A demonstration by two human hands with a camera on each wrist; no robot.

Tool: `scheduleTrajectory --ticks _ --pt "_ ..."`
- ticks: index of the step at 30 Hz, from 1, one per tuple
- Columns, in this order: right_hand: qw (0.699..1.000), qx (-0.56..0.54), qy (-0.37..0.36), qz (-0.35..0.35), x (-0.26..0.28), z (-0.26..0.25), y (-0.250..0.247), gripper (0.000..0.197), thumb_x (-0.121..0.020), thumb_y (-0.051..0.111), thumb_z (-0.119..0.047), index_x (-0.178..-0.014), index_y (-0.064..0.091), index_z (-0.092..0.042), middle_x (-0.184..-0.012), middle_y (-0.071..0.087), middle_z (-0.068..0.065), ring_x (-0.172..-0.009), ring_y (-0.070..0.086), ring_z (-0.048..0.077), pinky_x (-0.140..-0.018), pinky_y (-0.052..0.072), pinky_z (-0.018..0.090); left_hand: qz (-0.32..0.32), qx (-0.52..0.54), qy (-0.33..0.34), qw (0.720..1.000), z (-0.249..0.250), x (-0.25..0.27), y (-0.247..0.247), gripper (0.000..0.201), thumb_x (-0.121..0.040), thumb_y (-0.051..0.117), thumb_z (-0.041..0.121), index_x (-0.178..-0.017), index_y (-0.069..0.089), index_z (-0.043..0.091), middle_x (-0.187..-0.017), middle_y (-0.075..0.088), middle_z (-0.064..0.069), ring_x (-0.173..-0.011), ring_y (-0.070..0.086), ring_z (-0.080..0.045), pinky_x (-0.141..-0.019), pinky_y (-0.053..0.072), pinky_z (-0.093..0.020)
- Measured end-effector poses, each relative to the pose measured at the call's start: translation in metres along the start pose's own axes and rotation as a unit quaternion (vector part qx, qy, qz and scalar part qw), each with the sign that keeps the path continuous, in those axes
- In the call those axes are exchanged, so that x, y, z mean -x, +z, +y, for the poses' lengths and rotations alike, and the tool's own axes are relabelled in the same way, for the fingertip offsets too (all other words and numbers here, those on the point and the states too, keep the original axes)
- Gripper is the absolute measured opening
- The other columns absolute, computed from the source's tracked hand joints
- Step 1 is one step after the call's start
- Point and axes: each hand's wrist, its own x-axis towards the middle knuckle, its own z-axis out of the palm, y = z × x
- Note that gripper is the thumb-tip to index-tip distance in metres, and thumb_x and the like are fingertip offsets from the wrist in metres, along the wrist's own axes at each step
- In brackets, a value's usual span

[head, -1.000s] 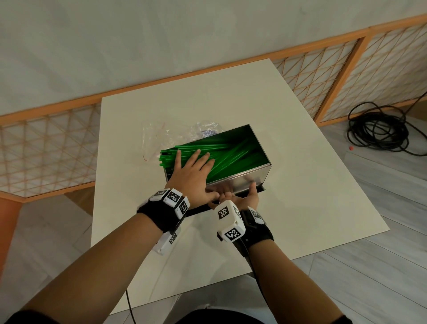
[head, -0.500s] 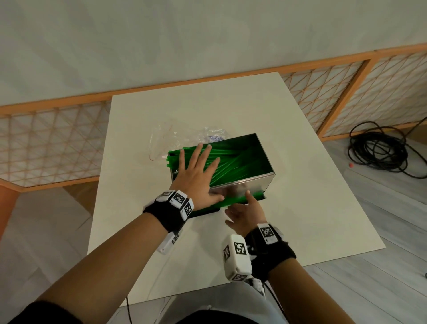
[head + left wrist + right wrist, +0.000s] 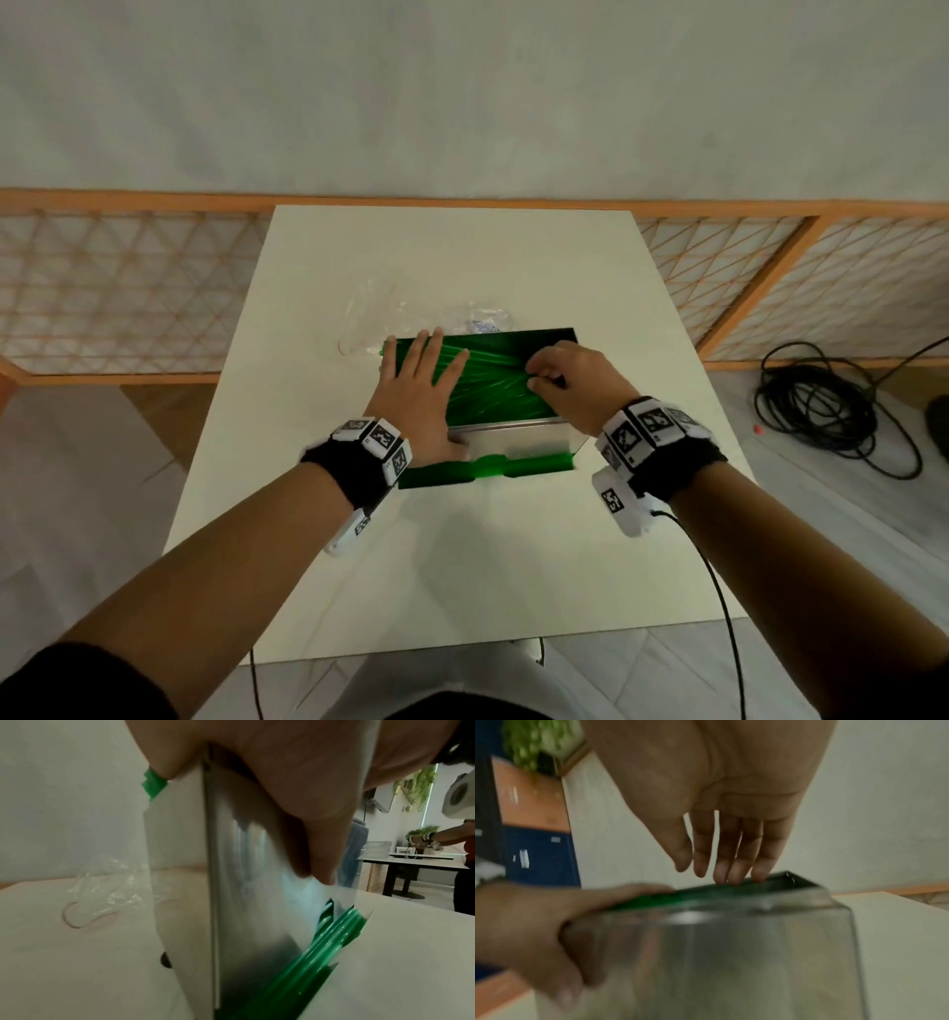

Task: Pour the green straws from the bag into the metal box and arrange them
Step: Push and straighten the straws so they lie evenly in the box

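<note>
The metal box [image 3: 513, 437] stands mid-table, full of green straws [image 3: 493, 390]. My left hand [image 3: 426, 370] lies flat on the straws at the box's left end, fingers spread, thumb pressed against the near wall [image 3: 321, 845]. Straw ends [image 3: 153, 783] poke out past that end under my fingers. My right hand [image 3: 539, 375] hovers over the right part of the box, its fingertips [image 3: 721, 876] pointing down and touching the straws [image 3: 680, 894]. More straws [image 3: 329, 943] show at a slot along the box's base. The clear bag [image 3: 380, 318] lies crumpled behind the box.
The white table [image 3: 462, 565] has bare surface on every side of the box. A lattice fence [image 3: 128, 288] runs behind it. A coil of black cable [image 3: 821, 411] lies on the floor to the right. Another person [image 3: 460, 841] stands at a far table.
My right hand left the box's near wall and rose to the right side, fingertips now on the straws. My left hand stayed flat on the left end.
</note>
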Motion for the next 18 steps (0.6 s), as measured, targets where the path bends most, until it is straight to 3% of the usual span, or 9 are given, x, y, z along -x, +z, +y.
scheduleTrajectory --ticks 2,5,10,12,14,16,18 --pt "0.995 0.061 0.017 -0.079 -0.001 0.004 0.013 0.023 -0.096 0.048 -0.028 -0.088 0.064 -0.013 -0.084 0.054 0.000 -0.083 0.055 0.020 -0.074 0.039 0.025 -0.004 -0.009 0.017 1.000 -0.007 0.004 -0.001 0.123 -0.062 0.046 0.086 -0.149 -0.012 0.021 -0.157 -0.018 -0.015 -0.146 -0.016 -0.030 -0.114 -0.014 -0.056" --pt "0.992 0.062 0.049 -0.098 0.007 0.009 0.028 0.048 -0.100 0.038 -0.032 -0.054 0.039 -0.016 -0.056 0.043 -0.001 -0.055 0.043 0.014 -0.065 0.033 0.026 -0.010 -0.016 0.039 0.999 -0.015 0.008 -0.002 0.123 -0.064 0.046 0.085 -0.149 -0.013 0.018 -0.157 -0.020 -0.016 -0.145 -0.019 -0.030 -0.116 -0.014 -0.051" --pt "0.991 0.051 0.044 -0.115 0.023 -0.002 0.041 0.052 -0.099 0.041 -0.033 -0.050 0.035 -0.016 -0.051 0.038 -0.001 -0.049 0.038 0.012 -0.063 0.032 0.025 -0.018 -0.001 0.081 0.997 -0.025 0.016 0.000 0.125 -0.064 0.049 0.084 -0.150 -0.011 0.016 -0.156 -0.022 -0.009 -0.145 -0.019 -0.025 -0.116 -0.016 -0.045" --pt "0.992 0.046 0.033 -0.114 0.024 -0.004 0.044 0.039 -0.095 0.048 -0.031 -0.059 0.050 -0.016 -0.060 0.045 -0.003 -0.061 0.049 0.017 -0.065 0.036 0.025 0.015 0.055 0.100 0.993 -0.027 0.020 -0.004 0.117 -0.068 0.042 0.085 -0.151 -0.005 0.018 -0.158 -0.018 -0.003 -0.146 -0.016 -0.019 -0.118 -0.012 -0.047" --pt "0.996 0.039 0.011 -0.078 0.018 -0.006 0.042 0.014 -0.088 0.059 -0.028 -0.092 0.066 -0.015 -0.087 0.055 0.000 -0.089 0.057 0.021 -0.079 0.045 0.029 0.093 0.136 0.065 0.984 -0.026 0.023 -0.007 0.100 -0.077 0.028 0.081 -0.151 0.004 0.017 -0.160 -0.007 -0.002 -0.147 -0.010 -0.016 -0.120 -0.003 -0.049" --pt "0.995 0.074 0.003 -0.068 0.008 -0.004 0.042 0.046 -0.081 0.067 -0.029 -0.125 0.055 -0.018 -0.122 0.049 0.004 -0.117 0.049 0.024 -0.098 0.045 0.037 0.123 0.205 -0.025 0.971 -0.025 0.024 -0.006 0.091 -0.084 0.015 0.073 -0.151 0.005 0.013 -0.160 -0.006 -0.004 -0.147 -0.009 -0.016 -0.120 -0.004 -0.045" --pt "0.990 0.108 0.027 -0.092 -0.004 -0.001 0.048 0.070 -0.078 0.068 -0.031 -0.141 0.037 -0.025 -0.144 0.034 0.002 -0.134 0.033 0.026 -0.108 0.036 0.045 0.069 0.217 -0.082 0.970 -0.022 0.022 -0.001 0.088 -0.086 0.009 0.068 -0.150 0.000 0.009 -0.160 -0.012 -0.007 -0.147 -0.014 -0.018 -0.119 -0.007 -0.040"
